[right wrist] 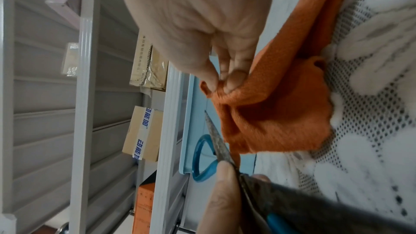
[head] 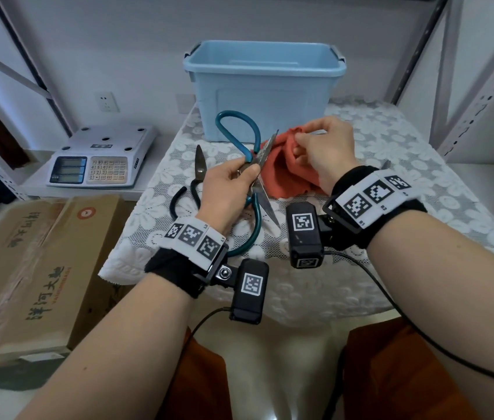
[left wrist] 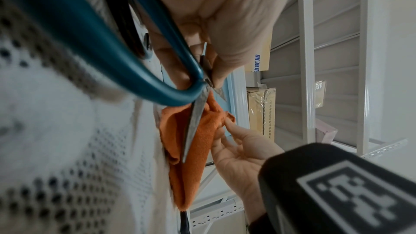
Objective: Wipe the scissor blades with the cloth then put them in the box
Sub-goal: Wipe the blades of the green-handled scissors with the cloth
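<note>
My left hand (head: pixel 233 180) pinches a pair of teal-handled scissors (head: pixel 254 165) at the pivot, blades spread wide above the table. One blade points up toward the orange cloth (head: pixel 282 171), the other down toward me. My right hand (head: pixel 318 147) pinches a fold of the cloth between thumb and fingers, just right of the upper blade tip. In the left wrist view the blade (left wrist: pixel 195 122) lies against the cloth (left wrist: pixel 198 145). In the right wrist view the fingers (right wrist: pixel 231 81) grip the cloth (right wrist: pixel 276 113). The light blue box (head: pixel 265 86) stands open behind.
A second pair of scissors with black handles (head: pixel 198 174) lies on the lace tablecloth (head: pixel 391 153) left of my left hand. A digital scale (head: pixel 100 156) sits on a low shelf at left, above a cardboard carton (head: pixel 36 262). Metal shelving uprights stand at both sides.
</note>
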